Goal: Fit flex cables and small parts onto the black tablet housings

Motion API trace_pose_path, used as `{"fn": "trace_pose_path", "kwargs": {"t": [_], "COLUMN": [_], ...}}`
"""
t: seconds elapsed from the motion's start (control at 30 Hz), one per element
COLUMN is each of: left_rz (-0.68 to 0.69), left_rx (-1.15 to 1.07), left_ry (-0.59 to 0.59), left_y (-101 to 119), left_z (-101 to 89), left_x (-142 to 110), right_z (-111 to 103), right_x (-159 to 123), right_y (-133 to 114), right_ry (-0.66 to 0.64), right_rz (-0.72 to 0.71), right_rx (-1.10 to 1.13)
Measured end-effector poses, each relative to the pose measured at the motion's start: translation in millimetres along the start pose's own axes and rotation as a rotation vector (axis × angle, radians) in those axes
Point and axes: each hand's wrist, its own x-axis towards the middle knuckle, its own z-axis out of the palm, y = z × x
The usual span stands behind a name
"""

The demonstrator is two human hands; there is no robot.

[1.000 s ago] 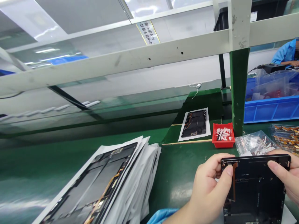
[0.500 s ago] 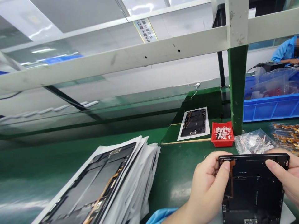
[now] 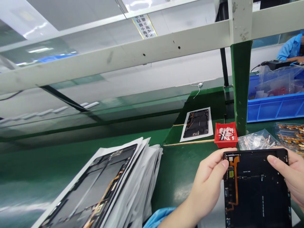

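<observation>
Between my two hands is a black tablet housing [image 3: 256, 190] with an orange flex cable [image 3: 236, 180] along its left side. My left hand [image 3: 206, 180] grips the upper left corner, thumb on the inner face. My right hand [image 3: 288, 171] grips the upper right corner the same way, its thumb lying over the inside; the other fingers are mostly hidden behind. The housing is tilted up toward me, above a white sheet [image 3: 211, 215]. To the left lies a stack of similar housings [image 3: 95, 186] interleaved with white sheets [image 3: 140, 186].
Another housing [image 3: 196, 123] lies on a white sheet farther back. Near it stand a red tray [image 3: 226, 144] of small white parts, a clear bag [image 3: 256, 141], flex cables [image 3: 291, 136] and a blue bin [image 3: 275, 109]. A green post [image 3: 241, 88] rises behind. A person in blue [image 3: 291, 47] sits far right.
The housing has shifted slightly and its angle has changed, so the orange flex cable shows more fully. Both hands still hold its upper corners. The camera view has moved a little.
</observation>
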Motion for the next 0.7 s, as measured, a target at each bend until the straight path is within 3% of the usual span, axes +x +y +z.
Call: {"fn": "trace_pose_path", "kwargs": {"t": [0.4, 0.7], "left_rz": [-0.016, -0.192], "left_rx": [0.136, -0.023], "left_ry": [0.037, -0.023], "left_y": [5.1, -3.6], "left_z": [7.3, -1.9], "left_x": [4.2, 10.5], "right_z": [8.0, 9.0], "right_x": [-2.8, 3.7], "right_y": [-0.6, -4.4], "right_ry": [0.018, -0.028], "right_rz": [0.044, 0.210], "right_rx": [-0.003, 0.115]}}
